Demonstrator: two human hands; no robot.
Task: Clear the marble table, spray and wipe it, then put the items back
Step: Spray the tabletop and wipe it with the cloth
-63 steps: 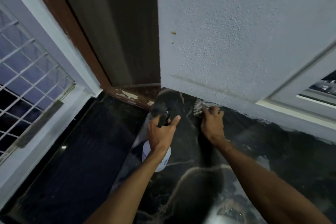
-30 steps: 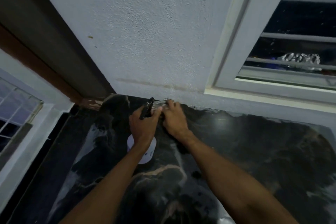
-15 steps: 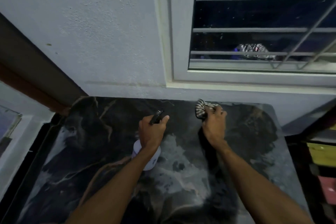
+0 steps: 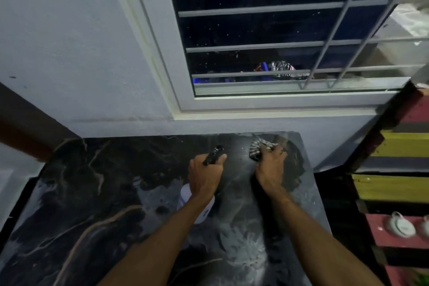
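The black marble table (image 4: 97, 204) with pale veins fills the lower view and stands against the wall. My left hand (image 4: 204, 176) grips a white spray bottle (image 4: 185, 197) by its black trigger head, held above the middle of the slab. My right hand (image 4: 270, 167) presses a striped black-and-white cloth (image 4: 257, 148) onto the marble near the far right corner. Most of the cloth is hidden under the fingers.
A barred window (image 4: 278, 42) sits in the wall behind the table, with the cloth's reflection in the glass. A yellow, pink and grey slatted shelf (image 4: 399, 188) stands right of the table and carries white cups (image 4: 400, 225). A brown door frame (image 4: 27, 127) is at the left.
My right hand has slid the cloth along the back edge from the left corner to the far right corner. The left hand followed with the spray bottle. My view swung right.
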